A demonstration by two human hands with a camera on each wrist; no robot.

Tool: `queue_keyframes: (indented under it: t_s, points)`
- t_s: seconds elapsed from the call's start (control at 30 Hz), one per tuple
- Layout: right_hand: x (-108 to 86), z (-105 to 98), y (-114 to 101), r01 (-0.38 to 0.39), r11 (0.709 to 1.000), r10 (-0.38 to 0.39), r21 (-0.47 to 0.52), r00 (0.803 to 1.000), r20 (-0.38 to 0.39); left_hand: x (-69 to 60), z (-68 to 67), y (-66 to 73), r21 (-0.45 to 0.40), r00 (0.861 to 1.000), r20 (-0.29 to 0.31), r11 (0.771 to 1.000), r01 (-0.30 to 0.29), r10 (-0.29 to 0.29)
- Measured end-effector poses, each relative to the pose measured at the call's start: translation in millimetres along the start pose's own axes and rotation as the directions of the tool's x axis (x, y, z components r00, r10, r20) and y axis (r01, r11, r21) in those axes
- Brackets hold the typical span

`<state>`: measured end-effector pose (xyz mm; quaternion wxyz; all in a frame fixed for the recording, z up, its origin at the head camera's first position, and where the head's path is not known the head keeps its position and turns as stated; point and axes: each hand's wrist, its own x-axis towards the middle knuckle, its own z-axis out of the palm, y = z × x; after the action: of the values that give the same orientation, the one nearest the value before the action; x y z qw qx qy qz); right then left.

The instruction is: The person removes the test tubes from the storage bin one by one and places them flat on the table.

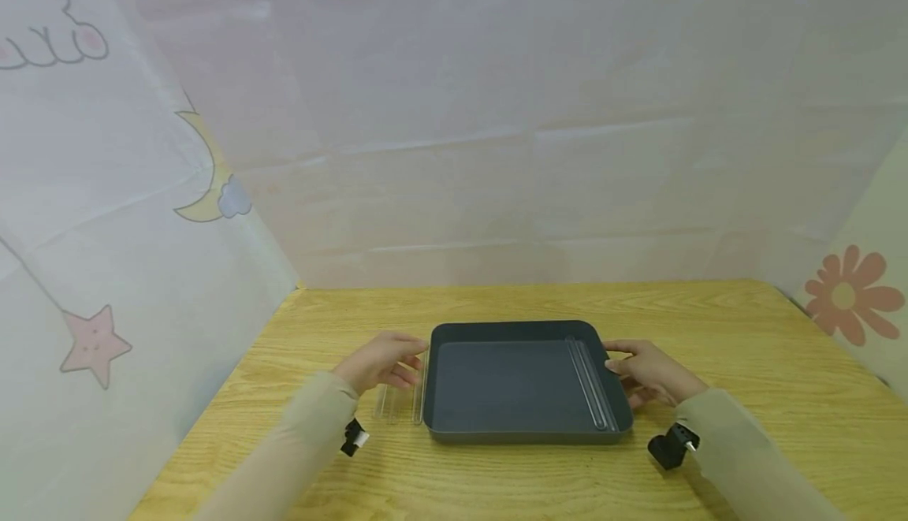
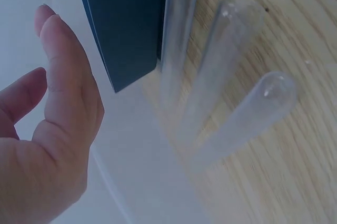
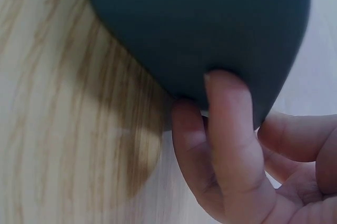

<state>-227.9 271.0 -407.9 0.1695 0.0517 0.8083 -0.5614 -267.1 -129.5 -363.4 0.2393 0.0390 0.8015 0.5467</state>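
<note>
A dark grey rectangular tray lies on the table, with clear tubes along its right inner side. My right hand is at the tray's right wall; in the right wrist view its fingertips press the outer side and the thumb is at the rim. At the tray's left edge, my left hand is loosely bent, holding nothing; the left wrist view shows this hand apart from the tray. Several clear tubes with rounded ends lie under and beside it, left of the tray.
The wooden table reaches back to a pale sheet wall. A patterned sheet with a moon and a star hangs at the left, and one with a flower at the right. Each wrist wears a small black device.
</note>
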Motion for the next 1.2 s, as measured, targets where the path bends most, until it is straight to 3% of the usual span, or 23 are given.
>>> queue_keyframes:
  t_s: [0.57,1.2]
  points:
    - [1.3,-1.5,1.6,0.003,1.000,-0.004,-0.025,1.000,-0.006,3.3,21.7,10.5,-0.007,0.990,0.138,1.000,0.011,-0.009]
    - [0.7,-1.0,1.0,0.005,0.999,-0.005,-0.033,1.000,-0.013,10.7,36.7,25.7,-0.006,0.974,0.225,1.000,0.009,-0.008]
